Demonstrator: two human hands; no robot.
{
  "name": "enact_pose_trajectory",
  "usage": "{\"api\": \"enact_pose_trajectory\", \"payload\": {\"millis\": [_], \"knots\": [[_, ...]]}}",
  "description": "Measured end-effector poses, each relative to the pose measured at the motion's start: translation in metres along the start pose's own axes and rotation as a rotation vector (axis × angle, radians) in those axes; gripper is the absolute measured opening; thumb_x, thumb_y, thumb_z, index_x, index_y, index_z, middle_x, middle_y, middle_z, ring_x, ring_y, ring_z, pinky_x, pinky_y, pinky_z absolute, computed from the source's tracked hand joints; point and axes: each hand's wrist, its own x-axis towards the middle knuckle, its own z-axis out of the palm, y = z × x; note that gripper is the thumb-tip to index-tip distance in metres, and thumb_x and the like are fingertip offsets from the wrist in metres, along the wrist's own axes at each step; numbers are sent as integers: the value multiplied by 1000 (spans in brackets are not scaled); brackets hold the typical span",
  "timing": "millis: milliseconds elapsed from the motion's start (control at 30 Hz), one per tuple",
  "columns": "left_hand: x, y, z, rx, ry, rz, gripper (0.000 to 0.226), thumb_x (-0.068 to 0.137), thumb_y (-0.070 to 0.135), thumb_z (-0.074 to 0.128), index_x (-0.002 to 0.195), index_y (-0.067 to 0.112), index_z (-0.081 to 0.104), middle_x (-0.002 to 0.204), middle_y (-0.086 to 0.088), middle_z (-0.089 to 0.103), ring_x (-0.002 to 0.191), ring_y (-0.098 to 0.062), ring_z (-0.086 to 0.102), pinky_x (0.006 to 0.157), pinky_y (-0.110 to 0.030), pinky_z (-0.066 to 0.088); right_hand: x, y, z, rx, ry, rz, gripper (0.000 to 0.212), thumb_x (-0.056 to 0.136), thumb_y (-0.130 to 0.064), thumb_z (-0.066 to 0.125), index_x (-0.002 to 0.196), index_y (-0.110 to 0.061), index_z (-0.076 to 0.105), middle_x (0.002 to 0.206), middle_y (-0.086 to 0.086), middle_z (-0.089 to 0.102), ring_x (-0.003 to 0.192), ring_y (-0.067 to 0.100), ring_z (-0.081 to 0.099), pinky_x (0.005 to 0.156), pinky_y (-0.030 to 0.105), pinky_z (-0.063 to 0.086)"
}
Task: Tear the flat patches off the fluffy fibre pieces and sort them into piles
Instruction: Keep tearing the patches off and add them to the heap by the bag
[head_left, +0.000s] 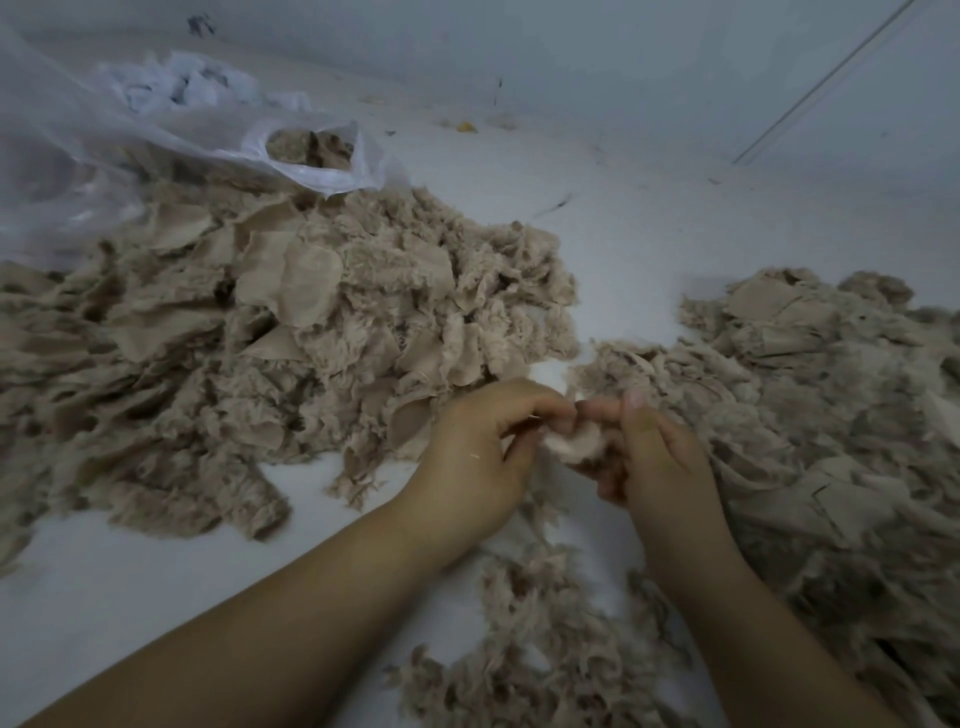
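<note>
A small beige fluffy fibre piece (574, 446) is held between both hands at the middle of the view. My left hand (480, 452) pinches its left edge with curled fingers. My right hand (649, 452) grips its right side, thumb on top. A big heap of beige fluffy pieces with flat patches (270, 332) lies to the left on the white floor. A second heap (810, 415) spreads to the right, and loose fluffy scraps (545, 649) lie between my forearms.
A clear plastic bag (311, 156) holding more beige fibre lies at the back left, with crumpled white plastic (176, 88) behind it. A white wall (623, 41) rises at the back. Bare white floor (649, 234) shows between the heaps.
</note>
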Motion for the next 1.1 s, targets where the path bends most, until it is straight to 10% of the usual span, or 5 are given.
{"api": "enact_pose_trajectory", "payload": {"millis": [233, 567, 800, 900, 1100], "knots": [[-2, 0, -1, -61, 99, -193, 35, 85, -20, 49, 88, 5, 73, 92, -2, 73, 89, -8, 68, 81, -21, 53, 2, 6, -4, -19, -12, -2, 14, 93, -7, 67, 100, -19, 69, 62, -2, 68, 52, 6, 60, 55, 15, 49], [5, 5, 2, -513, 104, -660, 31, 77, -12, 72, 101, 3, 58, 90, -22, 60, 68, -28, 63, 51, -30, 54, 4, 9, -3, 0, -15, -15, 28, 91, -6, 69, 107, -28, 63, 76, 3, 76, 65, 15, 70, 59, 22, 55], [21, -19, -30, 485, 97, 15, 11, 77, -11, 63, 78, -2, 69, 87, -8, 60, 83, -22, 56, 74, -26, 49, 5, 11, -5, 39, -10, -2, 23, 94, -5, 63, 104, -26, 64, 82, 0, 77, 65, 9, 65, 59, 17, 51], [15, -28, -35, 838, -172, -122, 9, 84, 4, 64, 81, 0, 71, 96, -12, 56, 94, -30, 47, 82, -43, 45, 2, 12, -3, -50, -99, -60, 19, 84, -6, 77, 89, -24, 73, 74, -5, 73, 62, 6, 62, 59, 13, 49], [9, -8, -39, 865, -63, -41, 20, 83, 16, 70, 70, 3, 64, 92, -9, 44, 91, -31, 41, 77, -43, 44, 1, 10, -6, -475, -333, -215, 27, 73, -24, 88, 85, -44, 75, 94, -19, 63, 69, 6, 54, 63, 10, 42]]}}
